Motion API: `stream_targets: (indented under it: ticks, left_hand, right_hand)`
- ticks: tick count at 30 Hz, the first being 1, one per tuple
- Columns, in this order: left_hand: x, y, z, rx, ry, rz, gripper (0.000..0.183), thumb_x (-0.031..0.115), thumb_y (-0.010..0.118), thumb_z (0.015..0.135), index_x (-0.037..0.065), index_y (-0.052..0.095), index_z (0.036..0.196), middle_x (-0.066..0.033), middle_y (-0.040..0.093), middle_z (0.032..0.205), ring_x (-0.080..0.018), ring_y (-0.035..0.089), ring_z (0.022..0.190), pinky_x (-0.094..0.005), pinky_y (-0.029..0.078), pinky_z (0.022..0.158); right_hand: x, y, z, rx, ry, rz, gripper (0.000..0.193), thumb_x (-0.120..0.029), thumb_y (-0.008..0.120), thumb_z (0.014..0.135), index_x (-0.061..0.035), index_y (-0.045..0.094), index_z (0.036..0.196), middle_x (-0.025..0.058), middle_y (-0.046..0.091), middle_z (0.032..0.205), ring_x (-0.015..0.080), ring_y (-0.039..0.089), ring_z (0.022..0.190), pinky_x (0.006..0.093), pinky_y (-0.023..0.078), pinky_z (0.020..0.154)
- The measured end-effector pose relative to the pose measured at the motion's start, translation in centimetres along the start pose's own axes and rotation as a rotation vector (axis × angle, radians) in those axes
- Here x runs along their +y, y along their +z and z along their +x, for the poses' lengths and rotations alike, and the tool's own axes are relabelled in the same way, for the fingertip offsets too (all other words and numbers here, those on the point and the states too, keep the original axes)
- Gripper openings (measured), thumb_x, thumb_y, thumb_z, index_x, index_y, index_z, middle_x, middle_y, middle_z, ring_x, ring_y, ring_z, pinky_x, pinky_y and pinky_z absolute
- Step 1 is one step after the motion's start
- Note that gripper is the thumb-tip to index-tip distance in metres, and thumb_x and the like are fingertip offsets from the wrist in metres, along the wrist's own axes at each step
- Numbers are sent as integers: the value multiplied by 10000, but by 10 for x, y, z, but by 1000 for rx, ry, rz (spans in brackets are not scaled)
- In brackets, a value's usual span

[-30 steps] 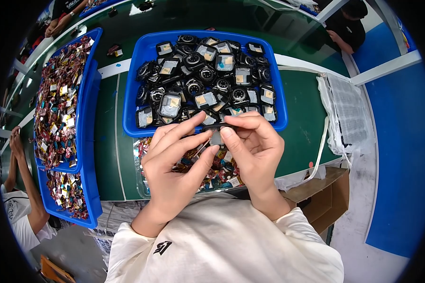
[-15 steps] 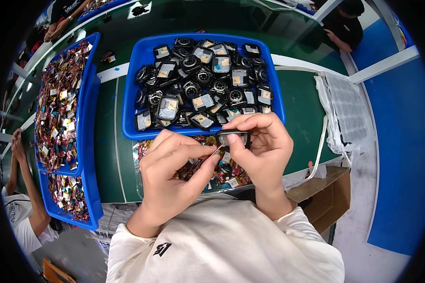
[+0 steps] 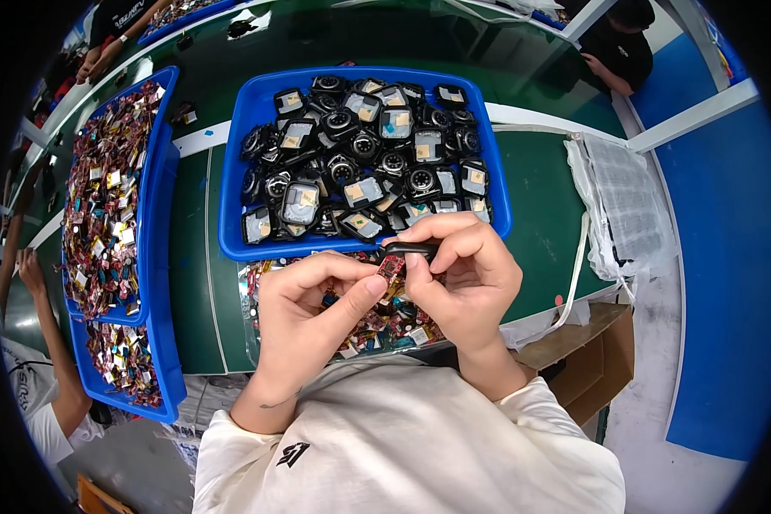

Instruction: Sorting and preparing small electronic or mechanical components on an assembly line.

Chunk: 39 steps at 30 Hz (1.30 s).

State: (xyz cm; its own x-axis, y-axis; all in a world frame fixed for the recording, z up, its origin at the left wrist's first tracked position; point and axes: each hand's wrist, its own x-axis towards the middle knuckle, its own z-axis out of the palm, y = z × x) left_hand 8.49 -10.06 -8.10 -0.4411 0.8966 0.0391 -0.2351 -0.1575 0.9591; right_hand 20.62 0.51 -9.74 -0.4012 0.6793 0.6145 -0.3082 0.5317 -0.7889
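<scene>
Between its thumb and index finger, my left hand (image 3: pixel 321 313) pinches a small red circuit board (image 3: pixel 391 268), its face turned up. Just right of it, my right hand (image 3: pixel 467 274) is closed around a black smartwatch case (image 3: pixel 411 249), seen edge-on with its inside hidden. The board touches or nearly touches the case; I cannot tell which. Beneath both hands lies a clear tray of loose circuit boards (image 3: pixel 398 330), partly covered by my fingers. Beyond them stands a blue bin (image 3: pixel 231 171) heaped with black watch cases (image 3: pixel 364 144), some showing grey insides with tan stickers.
At the left, a blue bin (image 3: pixel 157 163) full of small red boards and white pieces sits above another blue bin (image 3: pixel 178 396). White translucent packing sheets (image 3: pixel 621 201) lie at the right, with a cardboard box (image 3: pixel 591 360) below. Other people's hands (image 3: pixel 31 272) show around the table.
The watch case has tipped from showing its open face to edge-on. The circuit board has turned from edge-on to face up and shifted slightly left. Both hands keep their hold.
</scene>
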Motion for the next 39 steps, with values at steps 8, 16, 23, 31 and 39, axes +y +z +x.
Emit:
stream_targets:
  ticks: [8, 16, 23, 31, 39]
  left_hand:
    - [-3, 4, 7, 102, 45, 29, 139, -17, 725, 793, -38, 624, 886, -41, 642, 785, -48, 567, 679, -174, 453, 611]
    - [-11, -9, 7, 58, 107, 243, 289, 19, 790, 727, 25, 531, 855, -3, 617, 741, -25, 513, 644, -174, 403, 583]
    - [-12, -19, 8, 245, 366, 150, 77, 8, 696, 814, -26, 653, 762, -76, 639, 739, -101, 555, 634, -216, 423, 579]
    - [-10, -16, 15, 302, 193, 175, 76, 57, 687, 832, -19, 685, 842, -52, 642, 813, -116, 574, 684, -234, 442, 605]
    - [-6, -32, 13, 159, 469, 1120, 157, -16, 745, 650, 18, 668, 782, -82, 600, 790, -215, 546, 749, -306, 418, 647]
  right_hand:
    - [-5, -3, 2, -93, 108, 201, 207, 143, 649, 726, 18, 518, 827, 152, 578, 1008, 156, 619, 907, 249, 541, 756]
    - [-10, -25, 27, -443, 332, 67, 328, 55, 677, 797, 10, 638, 1120, 97, 632, 1001, 149, 628, 900, 259, 555, 768]
    - [81, -89, 162, 44, 343, -117, 172, -18, 685, 804, 51, 688, 961, 140, 698, 894, 168, 666, 801, 251, 514, 755]
    - [220, -164, 203, 307, 549, -796, 220, -201, 743, 739, -67, 747, 914, 90, 717, 887, 180, 673, 836, 301, 496, 806]
    - [121, -133, 155, -178, 273, -607, 275, -201, 665, 830, -16, 675, 1033, 91, 695, 947, 143, 651, 867, 272, 479, 777]
